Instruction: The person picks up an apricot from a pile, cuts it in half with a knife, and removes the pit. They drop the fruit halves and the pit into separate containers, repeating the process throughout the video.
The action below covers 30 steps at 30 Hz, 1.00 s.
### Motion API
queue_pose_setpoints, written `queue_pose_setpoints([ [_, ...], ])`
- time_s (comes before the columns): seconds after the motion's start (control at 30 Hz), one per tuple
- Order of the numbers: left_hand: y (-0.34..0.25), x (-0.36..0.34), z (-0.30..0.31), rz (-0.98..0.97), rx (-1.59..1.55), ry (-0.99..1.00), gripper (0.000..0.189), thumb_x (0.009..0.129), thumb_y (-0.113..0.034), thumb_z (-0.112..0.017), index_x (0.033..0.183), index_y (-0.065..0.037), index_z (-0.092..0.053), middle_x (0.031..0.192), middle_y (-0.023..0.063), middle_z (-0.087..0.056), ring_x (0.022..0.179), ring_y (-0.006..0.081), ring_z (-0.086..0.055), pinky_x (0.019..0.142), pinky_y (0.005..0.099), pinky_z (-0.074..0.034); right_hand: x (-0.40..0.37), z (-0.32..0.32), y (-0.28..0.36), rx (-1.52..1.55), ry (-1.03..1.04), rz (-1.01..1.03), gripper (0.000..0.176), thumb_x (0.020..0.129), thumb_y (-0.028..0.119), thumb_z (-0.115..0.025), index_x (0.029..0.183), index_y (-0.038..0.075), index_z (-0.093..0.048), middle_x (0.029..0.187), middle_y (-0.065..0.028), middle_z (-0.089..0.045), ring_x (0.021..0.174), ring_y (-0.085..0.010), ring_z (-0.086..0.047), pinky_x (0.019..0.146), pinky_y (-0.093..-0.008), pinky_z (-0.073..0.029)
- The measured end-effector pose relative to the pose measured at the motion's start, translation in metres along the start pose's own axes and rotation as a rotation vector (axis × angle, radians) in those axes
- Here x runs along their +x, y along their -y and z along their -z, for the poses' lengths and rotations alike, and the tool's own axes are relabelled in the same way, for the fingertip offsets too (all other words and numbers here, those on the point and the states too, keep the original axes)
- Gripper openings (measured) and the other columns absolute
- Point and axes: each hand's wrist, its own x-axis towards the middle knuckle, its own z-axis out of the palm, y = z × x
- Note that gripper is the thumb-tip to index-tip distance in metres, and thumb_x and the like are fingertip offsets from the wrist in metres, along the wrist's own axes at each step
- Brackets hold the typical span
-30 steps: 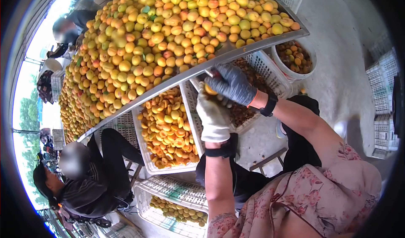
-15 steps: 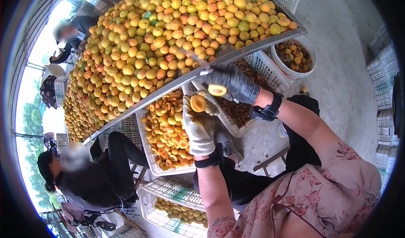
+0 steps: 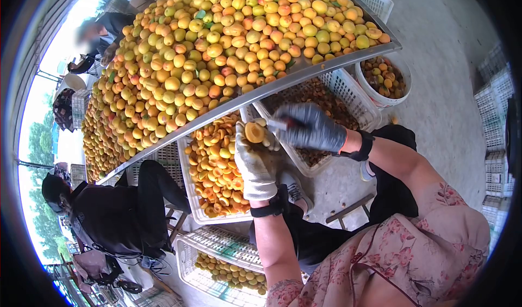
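My left hand (image 3: 253,157), in a cream glove, is closed around an apricot half (image 3: 254,132), its cut face showing. My right hand (image 3: 310,126), in a dark grey glove, is blurred by motion just to the right of it. Its fingers are curled round a small knife (image 3: 278,123), whose blade is hard to make out. Below my left hand is a white crate (image 3: 199,219) heaped with halved apricots (image 3: 217,171). Under my right hand stands another white crate (image 3: 356,97) holding brown apricot stones (image 3: 318,92).
A metal-edged table (image 3: 326,66) piled with whole apricots (image 3: 217,51) stretches across in front. A white bucket (image 3: 375,98) of fruit stands at right. A crate (image 3: 190,263) of apricots lies below. A person in black (image 3: 111,214) sits at left; another person (image 3: 111,27) is beyond the table.
My right hand has moved down and right, and the apricot half seen beside it before is out of sight. My left hand stays put with its half. The view has shifted slightly.
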Motion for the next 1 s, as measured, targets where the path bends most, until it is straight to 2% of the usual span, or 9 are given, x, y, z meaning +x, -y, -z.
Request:
queue_pose_setpoints([
  [0.1, -0.019, -0.001, 0.017, -0.139, 0.249, -0.056, 0.044, 0.098, -0.04, -0.041, 0.1, 0.001, -0.055, 0.066, 0.0089, -0.055, 0.061, 0.0195, -0.055, 0.06, 0.0323, -0.046, 0.001, 0.008, -0.012, 0.419, -0.204, -0.138, 0.03, 0.091, 0.029, -0.06, 0.108, 0.005, -0.064, 0.083, 0.0019, -0.063, 0.076, -0.0054, -0.056, 0.067, -0.0227, -0.047],
  [0.23, -0.032, 0.012, 0.036, -0.619, 1.715, -0.877, 0.047, 0.092, -0.027, -0.057, 0.127, 0.003, -0.047, 0.114, 0.0224, -0.057, 0.104, 0.0287, -0.057, 0.093, 0.0405, -0.043, 0.0, 0.018, -0.02, 1.159, -0.083, -0.483, 0.027, 0.094, 0.032, -0.055, 0.107, 0.008, -0.062, 0.065, 0.0017, -0.054, 0.048, -0.0072, -0.049, 0.042, -0.0195, -0.039],
  [0.3, -0.033, -0.004, -0.016, -0.395, 0.978, -0.574, 0.056, 0.093, -0.04, -0.05, 0.129, 0.002, -0.046, 0.123, 0.0166, -0.053, 0.112, 0.0274, -0.051, 0.097, 0.0402, -0.038, 0.005, 0.012, -0.01, 1.069, -0.17, -0.546, 0.024, 0.094, 0.031, -0.055, 0.099, 0.009, -0.061, 0.063, 0.0026, -0.051, 0.044, -0.0066, -0.044, 0.038, -0.0203, -0.034],
  [0.43, 0.018, -0.005, -0.032, -0.31, 1.086, 0.02, 0.048, 0.095, -0.037, -0.049, 0.123, 0.002, -0.05, 0.107, 0.0078, -0.057, 0.095, 0.0173, -0.052, 0.09, 0.0314, -0.04, 0.013, -0.009, -0.02, 0.976, -0.434, -0.542, 0.02, 0.092, 0.028, -0.058, 0.093, 0.009, -0.064, 0.073, 0.0021, -0.058, 0.057, -0.0068, -0.051, 0.047, -0.0215, -0.041],
  [0.53, 0.048, 0.0, -0.053, -0.386, 0.75, -0.113, 0.023, 0.094, -0.011, -0.053, 0.114, 0.002, -0.055, 0.098, 0.0034, -0.06, 0.086, 0.0095, -0.053, 0.078, 0.0213, -0.043, 0.022, -0.016, -0.02, 0.963, -0.585, -0.472, 0.018, 0.091, 0.025, -0.061, 0.091, 0.008, -0.066, 0.079, 0.0009, -0.061, 0.066, -0.008, -0.055, 0.056, -0.0221, -0.045],
  [0.67, 0.045, 0.009, -0.048, -0.553, 0.589, -0.126, 0.015, 0.091, -0.01, -0.059, 0.102, 0.0, -0.057, 0.094, 0.0052, -0.062, 0.082, 0.0135, -0.058, 0.078, 0.0267, -0.049, 0.026, -0.009, -0.028, 0.741, -0.577, -0.342, 0.016, 0.088, 0.022, -0.065, 0.088, 0.006, -0.066, 0.077, 0.0029, -0.06, 0.068, -0.0062, -0.052, 0.062, -0.0228, -0.045],
  [0.73, 0.032, 0.014, -0.034, -0.399, 0.365, -0.128, 0.012, 0.087, -0.012, -0.058, 0.091, -0.001, -0.056, 0.084, 0.0071, -0.06, 0.073, 0.0166, -0.057, 0.072, 0.0266, -0.05, 0.026, 0.005, -0.025, 0.48, -0.495, -0.306, 0.018, 0.087, 0.022, -0.068, 0.083, 0.005, -0.063, 0.071, 0.0056, -0.056, 0.067, -0.0043, -0.045, 0.06, -0.0235, -0.041],
  [0.8, 0.031, 0.016, -0.017, -0.184, 0.094, -0.106, 0.013, 0.085, -0.016, -0.052, 0.083, -0.004, -0.053, 0.078, 0.0082, -0.057, 0.062, 0.0174, -0.053, 0.058, 0.0258, -0.047, 0.026, 0.023, 0.006, 0.789, -0.544, -0.42, 0.016, 0.086, 0.02, -0.068, 0.079, 0.009, -0.059, 0.063, 0.0033, -0.053, 0.053, -0.007, -0.047, 0.048, -0.025, -0.04],
  [1.0, 0.058, 0.013, -0.036, 0.156, -0.002, 0.114, 0.028, 0.093, -0.031, -0.046, 0.103, -0.005, -0.052, 0.074, 0.0075, -0.056, 0.049, 0.0138, -0.045, 0.045, 0.0243, -0.035, 0.027, 0.041, -0.002, 1.165, -0.49, -0.18, 0.02, 0.093, 0.028, -0.056, 0.081, 0.012, -0.054, 0.056, 0.0013, -0.048, 0.04, -0.0098, -0.043, 0.036, -0.0238, -0.035],
])
